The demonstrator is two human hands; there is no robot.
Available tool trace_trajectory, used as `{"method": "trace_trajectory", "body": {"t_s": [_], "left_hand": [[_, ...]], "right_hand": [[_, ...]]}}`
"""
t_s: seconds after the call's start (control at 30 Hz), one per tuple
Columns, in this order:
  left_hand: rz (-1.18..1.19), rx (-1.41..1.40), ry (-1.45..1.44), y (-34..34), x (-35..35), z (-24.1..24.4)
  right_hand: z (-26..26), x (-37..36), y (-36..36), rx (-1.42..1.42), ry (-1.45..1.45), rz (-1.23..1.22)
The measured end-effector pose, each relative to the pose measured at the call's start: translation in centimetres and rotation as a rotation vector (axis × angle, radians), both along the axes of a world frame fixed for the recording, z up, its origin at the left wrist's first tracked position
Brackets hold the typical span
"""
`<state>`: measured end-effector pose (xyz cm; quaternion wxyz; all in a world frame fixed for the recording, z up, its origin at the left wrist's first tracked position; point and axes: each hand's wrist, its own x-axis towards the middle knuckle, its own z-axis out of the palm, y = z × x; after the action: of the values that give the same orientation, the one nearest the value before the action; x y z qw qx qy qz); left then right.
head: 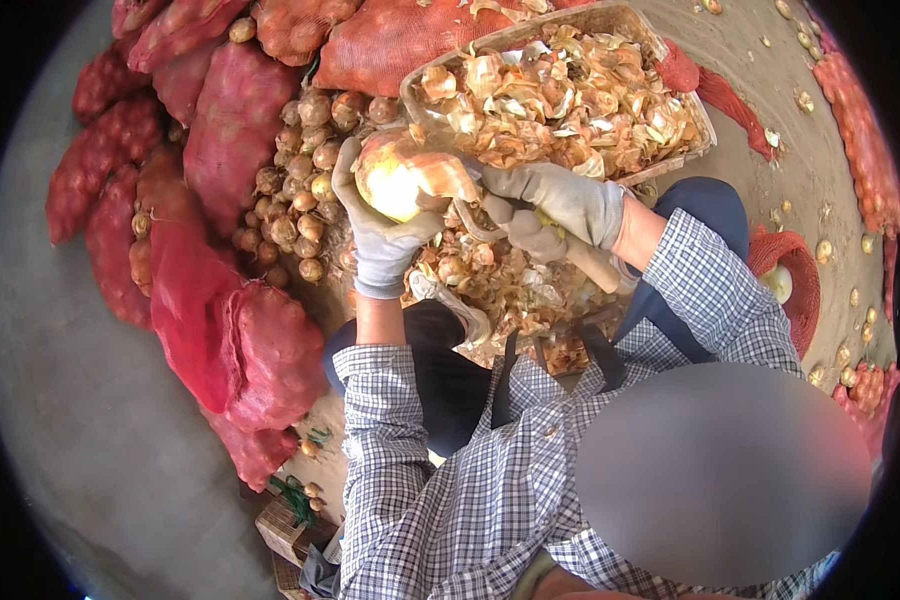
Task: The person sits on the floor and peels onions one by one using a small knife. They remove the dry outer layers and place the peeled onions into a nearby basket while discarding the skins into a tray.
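My left hand [390,247], in a pale grey work glove, cups a large onion [388,176] from the left and below. Its lower part is bare and bright, while brown papery skin [450,172] hangs loose on its right side. My right hand [555,210], gloved too, is closed around the wooden handle [592,262] of a tool. A curved strip [476,223] shows beside my right fingers; whether it is blade or peel cannot be made out. Loose onion skins [525,289] lie below both hands, between my legs.
A rectangular basket [671,163] heaped with onion skins stands beyond my right hand. Unpeeled onions [300,202] are piled left of my left hand, against full red mesh sacks [232,135]. An empty-looking red mesh bag [802,292] holding a pale onion [778,283] lies to the right.
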<state>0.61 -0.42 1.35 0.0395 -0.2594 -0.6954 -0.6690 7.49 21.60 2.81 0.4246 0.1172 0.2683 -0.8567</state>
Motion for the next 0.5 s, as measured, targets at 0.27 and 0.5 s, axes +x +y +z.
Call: {"method": "trace_trajectory", "body": {"t_s": [0.27, 0.5], "left_hand": [[-0.384, 0.544, -0.929, -3.2, -0.4, -0.3], [-0.146, 0.419, -0.526, -1.5, 0.0, 0.3]], "right_hand": [[0.5, -0.5, 0.5, 0.394, 0.322, 0.126], [-0.4, -0.6, -0.3, 0.021, 0.116, 0.031]]}}
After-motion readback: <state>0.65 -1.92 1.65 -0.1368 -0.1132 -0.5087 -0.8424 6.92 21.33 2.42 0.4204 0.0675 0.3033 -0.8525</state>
